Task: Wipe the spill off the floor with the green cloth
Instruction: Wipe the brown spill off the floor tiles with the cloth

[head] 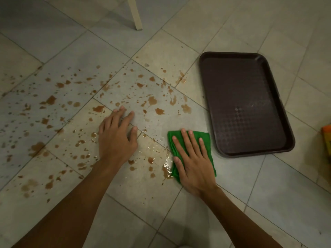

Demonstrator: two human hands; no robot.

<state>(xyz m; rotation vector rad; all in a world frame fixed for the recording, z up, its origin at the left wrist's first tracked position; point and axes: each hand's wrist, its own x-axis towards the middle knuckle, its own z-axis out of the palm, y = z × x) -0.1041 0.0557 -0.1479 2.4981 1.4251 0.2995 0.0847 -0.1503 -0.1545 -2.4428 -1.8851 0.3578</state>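
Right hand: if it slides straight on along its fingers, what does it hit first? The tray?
Probably not. The right hand, flat on the cloth, points away and slightly left, so it would first meet the brown splashes, passing left of the tray.

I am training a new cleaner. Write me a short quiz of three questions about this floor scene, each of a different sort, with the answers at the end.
1. True or false: the right hand presses the green cloth onto the grey tiled floor with straight fingers.
2. Where is the dark brown rectangular plastic tray? A) on the floor, to the right of the cloth; B) on top of the cloth; C) leaning against a wall.
3. Fill in the missing word: the brown spill drops lie mostly to the cloth's ____, around the left hand.

Key: 1 true; 2 A; 3 left.
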